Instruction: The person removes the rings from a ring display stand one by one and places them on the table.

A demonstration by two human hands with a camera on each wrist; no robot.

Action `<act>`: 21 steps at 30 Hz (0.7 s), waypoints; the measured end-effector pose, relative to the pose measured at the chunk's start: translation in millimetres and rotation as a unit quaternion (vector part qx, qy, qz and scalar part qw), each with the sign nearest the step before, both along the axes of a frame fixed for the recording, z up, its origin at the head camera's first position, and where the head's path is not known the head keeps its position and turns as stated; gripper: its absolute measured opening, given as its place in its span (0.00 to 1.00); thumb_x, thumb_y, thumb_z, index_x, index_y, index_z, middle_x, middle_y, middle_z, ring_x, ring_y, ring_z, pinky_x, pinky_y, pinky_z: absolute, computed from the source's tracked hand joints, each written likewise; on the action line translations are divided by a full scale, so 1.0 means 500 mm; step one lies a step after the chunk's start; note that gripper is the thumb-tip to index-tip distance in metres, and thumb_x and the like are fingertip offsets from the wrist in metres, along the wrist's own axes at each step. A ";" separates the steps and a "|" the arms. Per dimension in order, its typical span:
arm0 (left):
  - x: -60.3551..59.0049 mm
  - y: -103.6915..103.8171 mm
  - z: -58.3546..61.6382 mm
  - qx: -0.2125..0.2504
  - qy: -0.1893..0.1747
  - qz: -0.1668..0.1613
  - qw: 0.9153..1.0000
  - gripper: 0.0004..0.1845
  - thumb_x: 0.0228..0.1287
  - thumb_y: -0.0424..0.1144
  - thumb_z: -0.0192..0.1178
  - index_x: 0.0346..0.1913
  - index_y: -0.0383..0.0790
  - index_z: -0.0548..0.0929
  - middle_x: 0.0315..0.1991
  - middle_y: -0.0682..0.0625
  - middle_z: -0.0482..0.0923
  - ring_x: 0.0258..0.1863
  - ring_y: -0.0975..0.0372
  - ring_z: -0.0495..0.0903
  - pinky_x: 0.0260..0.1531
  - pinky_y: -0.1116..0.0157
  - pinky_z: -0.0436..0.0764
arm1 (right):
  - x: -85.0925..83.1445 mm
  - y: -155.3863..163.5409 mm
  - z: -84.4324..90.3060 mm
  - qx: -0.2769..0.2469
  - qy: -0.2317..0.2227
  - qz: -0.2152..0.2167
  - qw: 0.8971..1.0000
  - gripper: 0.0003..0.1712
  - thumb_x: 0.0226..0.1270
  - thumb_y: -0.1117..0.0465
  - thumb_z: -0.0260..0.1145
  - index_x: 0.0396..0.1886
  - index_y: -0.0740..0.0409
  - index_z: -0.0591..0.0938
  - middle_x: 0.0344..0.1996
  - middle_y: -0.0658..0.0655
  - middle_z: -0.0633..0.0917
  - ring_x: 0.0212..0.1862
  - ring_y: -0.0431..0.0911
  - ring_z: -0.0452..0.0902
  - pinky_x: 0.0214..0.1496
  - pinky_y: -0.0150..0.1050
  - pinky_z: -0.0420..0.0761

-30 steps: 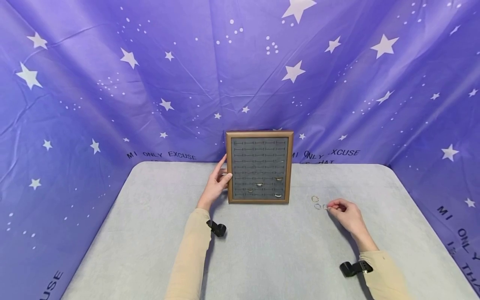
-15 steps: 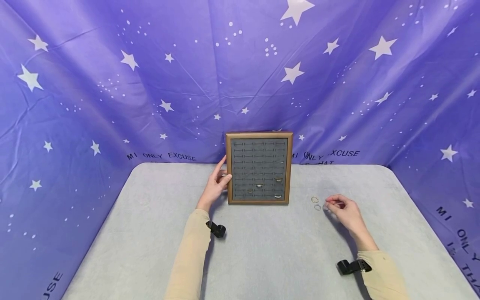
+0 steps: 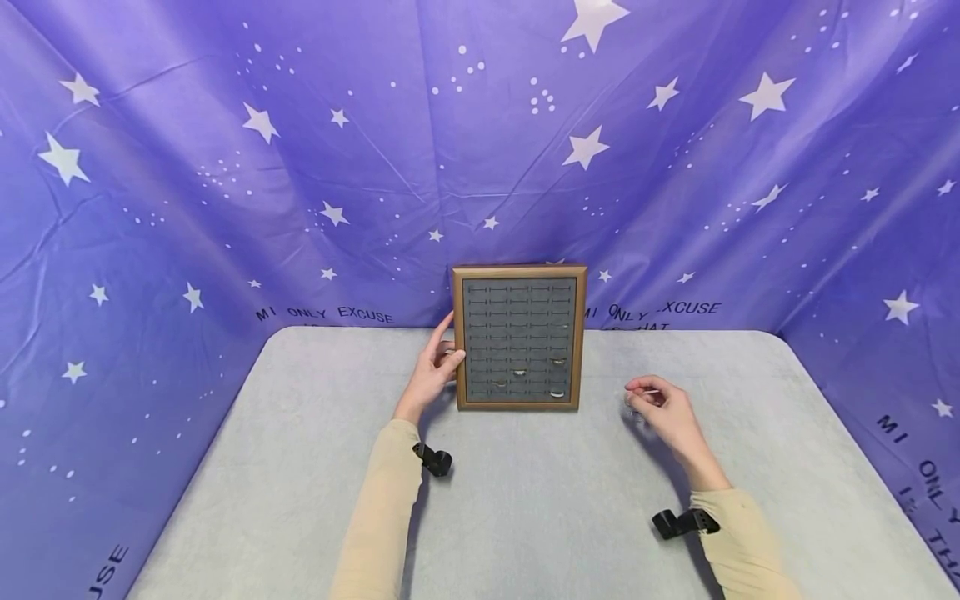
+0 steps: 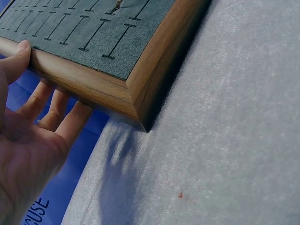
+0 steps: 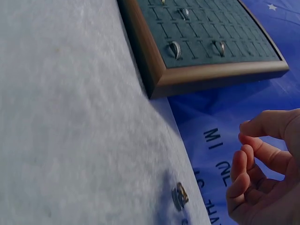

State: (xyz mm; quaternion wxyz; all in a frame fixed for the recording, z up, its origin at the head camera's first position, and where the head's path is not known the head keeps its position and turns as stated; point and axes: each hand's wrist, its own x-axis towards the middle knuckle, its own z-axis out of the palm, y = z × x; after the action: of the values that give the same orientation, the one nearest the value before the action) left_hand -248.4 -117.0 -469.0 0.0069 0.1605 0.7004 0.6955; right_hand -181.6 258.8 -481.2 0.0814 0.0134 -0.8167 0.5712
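Hanging across the whole background, a starry purple curtain; grey table below; wooden ring board propped up at centre of the head view.
Board slants up facing the wearer, so slots look easy to get at. Left hand, left of centre, grips the board's side edge, thumb on front, other fingers behind, probably to stop it tipping. Right hand, right of centre, off the board: thumb and index tips close together, rest curled; can't tell if a ring sits in that pinch. Seated rings stand in slots, mostly lower half of the panel, presumably gripped by the slits. Loose rings on the table under the right hand, bottom centre of the right wrist view, likely put there for easy reach.
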 end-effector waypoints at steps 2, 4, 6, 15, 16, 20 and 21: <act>0.000 -0.001 0.000 0.001 -0.001 0.000 1.000 0.36 0.70 0.28 0.54 0.77 0.42 0.52 0.48 0.32 0.75 0.38 0.59 0.78 0.37 0.60 0.82 | -0.003 -0.006 0.001 -0.006 0.000 0.000 1.000 0.12 0.61 0.71 0.67 0.42 0.77 0.79 0.28 0.50 0.80 0.24 0.39 0.75 0.22 0.32 0.76; 0.001 -0.002 0.001 0.000 -0.002 -0.001 1.000 0.36 0.70 0.27 0.54 0.77 0.42 0.52 0.48 0.31 0.74 0.38 0.59 0.78 0.38 0.59 0.82 | -0.004 -0.014 0.006 -0.014 -0.007 0.000 1.000 0.12 0.61 0.72 0.66 0.42 0.77 0.79 0.28 0.50 0.80 0.24 0.39 0.75 0.21 0.33 0.77; 0.001 -0.003 0.002 -0.002 -0.001 0.000 1.000 0.36 0.71 0.28 0.54 0.77 0.42 0.52 0.48 0.30 0.74 0.38 0.59 0.78 0.38 0.59 0.82 | -0.006 -0.024 0.014 -0.016 -0.008 0.000 1.000 0.11 0.61 0.72 0.66 0.42 0.77 0.79 0.29 0.52 0.80 0.25 0.38 0.75 0.23 0.32 0.77; 0.001 -0.002 0.004 -0.009 0.000 0.001 1.000 0.36 0.70 0.28 0.54 0.77 0.42 0.52 0.49 0.29 0.74 0.38 0.59 0.78 0.38 0.61 0.81 | 0.011 -0.089 0.081 0.003 0.015 0.024 1.000 0.10 0.59 0.78 0.62 0.41 0.81 0.78 0.34 0.72 0.79 0.30 0.38 0.73 0.31 0.26 0.73; 0.001 -0.002 0.003 -0.009 0.000 0.000 1.000 0.36 0.70 0.28 0.54 0.77 0.42 0.52 0.49 0.29 0.74 0.38 0.59 0.78 0.38 0.61 0.81 | 0.011 -0.095 0.085 0.006 0.017 0.028 0.999 0.10 0.59 0.78 0.63 0.41 0.81 0.78 0.34 0.72 0.79 0.31 0.39 0.74 0.32 0.25 0.73; 0.000 -0.001 0.002 -0.010 0.003 0.001 1.000 0.36 0.70 0.28 0.54 0.77 0.41 0.52 0.48 0.30 0.75 0.37 0.59 0.78 0.37 0.60 0.81 | 0.007 -0.113 0.092 0.010 0.022 0.042 0.999 0.10 0.60 0.77 0.63 0.41 0.80 0.79 0.34 0.71 0.79 0.31 0.40 0.74 0.34 0.25 0.73; 0.000 -0.001 0.002 -0.012 0.003 0.003 1.000 0.36 0.70 0.28 0.55 0.77 0.41 0.52 0.47 0.30 0.75 0.36 0.59 0.78 0.37 0.60 0.81 | 0.005 -0.117 0.094 0.013 0.024 0.046 0.999 0.10 0.60 0.77 0.63 0.42 0.80 0.79 0.35 0.71 0.79 0.32 0.40 0.74 0.34 0.25 0.73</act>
State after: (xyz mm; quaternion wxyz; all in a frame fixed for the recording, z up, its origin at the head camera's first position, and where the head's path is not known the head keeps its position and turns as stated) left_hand -248.5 -117.7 -468.1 0.0048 0.1606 0.7089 0.6868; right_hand -179.0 200.5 -434.2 0.0741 0.0654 -0.8203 0.5633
